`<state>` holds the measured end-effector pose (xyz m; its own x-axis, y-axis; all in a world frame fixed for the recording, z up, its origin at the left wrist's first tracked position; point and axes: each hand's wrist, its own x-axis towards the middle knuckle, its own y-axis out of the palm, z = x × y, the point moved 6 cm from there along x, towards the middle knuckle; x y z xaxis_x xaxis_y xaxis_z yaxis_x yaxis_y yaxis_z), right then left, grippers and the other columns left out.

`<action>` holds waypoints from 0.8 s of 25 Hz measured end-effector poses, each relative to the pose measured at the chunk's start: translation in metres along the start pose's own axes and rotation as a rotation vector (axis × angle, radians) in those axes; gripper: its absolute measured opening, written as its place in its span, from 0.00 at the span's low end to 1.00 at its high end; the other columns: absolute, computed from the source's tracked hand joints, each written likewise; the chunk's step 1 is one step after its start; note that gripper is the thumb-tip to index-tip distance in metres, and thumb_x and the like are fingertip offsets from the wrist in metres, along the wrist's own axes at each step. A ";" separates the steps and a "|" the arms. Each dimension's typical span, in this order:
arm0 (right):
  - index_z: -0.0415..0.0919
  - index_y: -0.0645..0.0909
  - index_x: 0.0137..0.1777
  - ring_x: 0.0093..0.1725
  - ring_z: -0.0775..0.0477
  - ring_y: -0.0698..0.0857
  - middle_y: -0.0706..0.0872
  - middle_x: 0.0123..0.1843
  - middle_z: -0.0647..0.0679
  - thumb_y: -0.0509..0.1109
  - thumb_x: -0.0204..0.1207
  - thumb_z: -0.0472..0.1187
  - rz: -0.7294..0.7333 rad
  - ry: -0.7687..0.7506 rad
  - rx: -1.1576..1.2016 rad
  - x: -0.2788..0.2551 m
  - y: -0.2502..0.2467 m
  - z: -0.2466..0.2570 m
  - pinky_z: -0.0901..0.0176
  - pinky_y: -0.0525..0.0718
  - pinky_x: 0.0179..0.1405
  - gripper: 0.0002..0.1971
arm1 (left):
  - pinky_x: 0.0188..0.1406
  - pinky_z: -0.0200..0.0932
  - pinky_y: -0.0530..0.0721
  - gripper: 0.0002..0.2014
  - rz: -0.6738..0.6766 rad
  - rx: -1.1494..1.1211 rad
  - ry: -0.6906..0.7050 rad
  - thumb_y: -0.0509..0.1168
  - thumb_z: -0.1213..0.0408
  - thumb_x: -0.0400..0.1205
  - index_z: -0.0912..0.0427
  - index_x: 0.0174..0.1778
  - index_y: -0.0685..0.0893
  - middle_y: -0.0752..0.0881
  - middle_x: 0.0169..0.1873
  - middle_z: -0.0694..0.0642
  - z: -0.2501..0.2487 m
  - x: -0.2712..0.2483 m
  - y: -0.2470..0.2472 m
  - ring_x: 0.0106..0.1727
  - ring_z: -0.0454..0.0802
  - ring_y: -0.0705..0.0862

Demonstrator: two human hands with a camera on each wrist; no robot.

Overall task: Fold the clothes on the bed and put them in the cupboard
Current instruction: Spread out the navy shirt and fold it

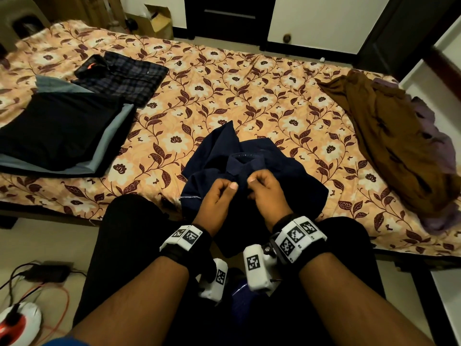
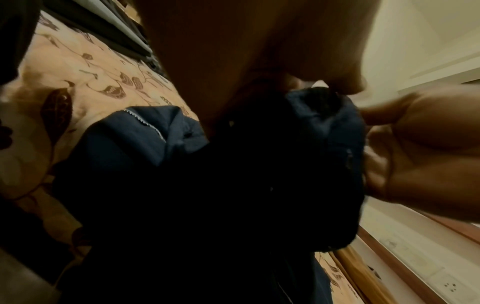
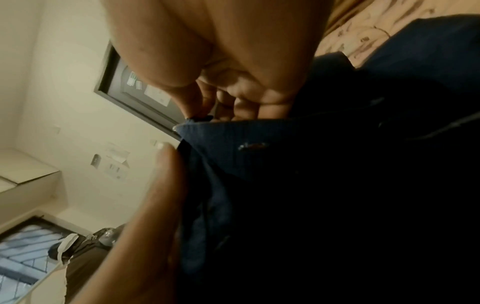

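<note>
Floral bed [image 1: 224,78]: we pinch navy shirt [image 1: 262,156] placket with left hand [image 1: 217,193] and right hand [image 1: 267,188]; loose cloth may slip, bunching.

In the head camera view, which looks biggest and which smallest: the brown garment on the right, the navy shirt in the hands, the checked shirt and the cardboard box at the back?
Largest to smallest, as they look:
1. brown garment
2. navy shirt, nearer the camera, so it may only seem close in size
3. checked shirt
4. cardboard box, farthest away
</note>
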<state>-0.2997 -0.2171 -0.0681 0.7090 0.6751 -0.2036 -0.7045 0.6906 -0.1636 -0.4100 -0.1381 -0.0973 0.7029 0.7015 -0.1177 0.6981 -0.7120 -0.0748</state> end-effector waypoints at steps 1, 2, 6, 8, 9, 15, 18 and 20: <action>0.46 0.73 0.41 0.32 0.53 0.74 0.76 0.34 0.49 0.61 0.83 0.37 -0.032 -0.019 -0.003 0.005 -0.007 0.009 0.59 0.76 0.36 0.09 | 0.39 0.42 0.76 0.13 0.094 0.002 -0.009 0.68 0.52 0.79 0.58 0.40 0.78 0.78 0.32 0.50 0.001 -0.001 0.002 0.36 0.43 0.76; 0.46 0.72 0.42 0.33 0.54 0.73 0.75 0.35 0.50 0.60 0.84 0.37 -0.050 -0.051 -0.039 0.009 -0.015 0.019 0.59 0.74 0.37 0.08 | 0.37 0.43 0.76 0.16 0.162 0.055 0.014 0.70 0.52 0.77 0.62 0.38 0.78 0.77 0.31 0.52 -0.004 -0.003 0.003 0.35 0.45 0.77; 0.41 0.70 0.48 0.38 0.54 0.70 0.72 0.39 0.50 0.58 0.86 0.41 0.137 -0.190 -0.163 0.024 -0.038 0.042 0.59 0.71 0.43 0.06 | 0.41 0.29 0.79 0.08 -0.120 0.071 0.140 0.69 0.71 0.81 0.54 0.40 0.86 0.88 0.32 0.41 -0.045 0.018 -0.025 0.36 0.34 0.84; 0.43 0.73 0.51 0.40 0.56 0.75 0.77 0.42 0.51 0.65 0.83 0.46 0.338 -0.231 -0.310 0.034 -0.051 0.054 0.61 0.74 0.44 0.07 | 0.40 0.28 0.80 0.11 -0.231 0.080 0.228 0.72 0.74 0.77 0.50 0.39 0.87 0.89 0.33 0.39 -0.088 0.044 -0.045 0.37 0.33 0.85; 0.45 0.76 0.52 0.43 0.56 0.79 0.80 0.44 0.52 0.70 0.80 0.46 0.426 -0.211 -0.409 0.043 -0.059 0.059 0.62 0.77 0.47 0.08 | 0.40 0.29 0.81 0.11 -0.214 0.148 0.285 0.74 0.72 0.75 0.48 0.38 0.88 0.89 0.32 0.40 -0.111 0.060 -0.050 0.36 0.34 0.85; 0.35 0.84 0.43 0.37 0.53 0.84 0.85 0.38 0.43 0.80 0.68 0.41 0.191 -0.326 -0.402 0.124 -0.128 0.210 0.50 0.82 0.46 0.11 | 0.46 0.41 0.85 0.03 -0.275 0.525 0.543 0.76 0.62 0.73 0.48 0.36 0.91 0.89 0.33 0.47 -0.289 0.172 -0.064 0.41 0.46 0.88; 0.37 0.82 0.39 0.35 0.49 0.82 0.84 0.35 0.42 0.82 0.65 0.37 -0.143 -0.565 -0.077 0.114 -0.138 0.326 0.54 0.83 0.41 0.10 | 0.41 0.35 0.79 0.05 -0.522 0.360 0.624 0.74 0.59 0.75 0.56 0.42 0.91 0.89 0.36 0.50 -0.384 0.179 -0.073 0.41 0.45 0.86; 0.36 0.80 0.37 0.33 0.49 0.80 0.83 0.33 0.43 0.82 0.65 0.38 -0.258 -0.615 -0.041 0.099 -0.136 0.327 0.55 0.82 0.37 0.12 | 0.37 0.31 0.78 0.03 -0.377 0.223 0.663 0.75 0.65 0.75 0.53 0.39 0.89 0.86 0.31 0.47 -0.388 0.154 -0.060 0.35 0.39 0.84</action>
<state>-0.1238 -0.1588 0.2497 0.7345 0.5228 0.4327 -0.5019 0.8476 -0.1722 -0.2904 0.0238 0.2734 0.4083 0.7180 0.5637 0.9107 -0.3632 -0.1970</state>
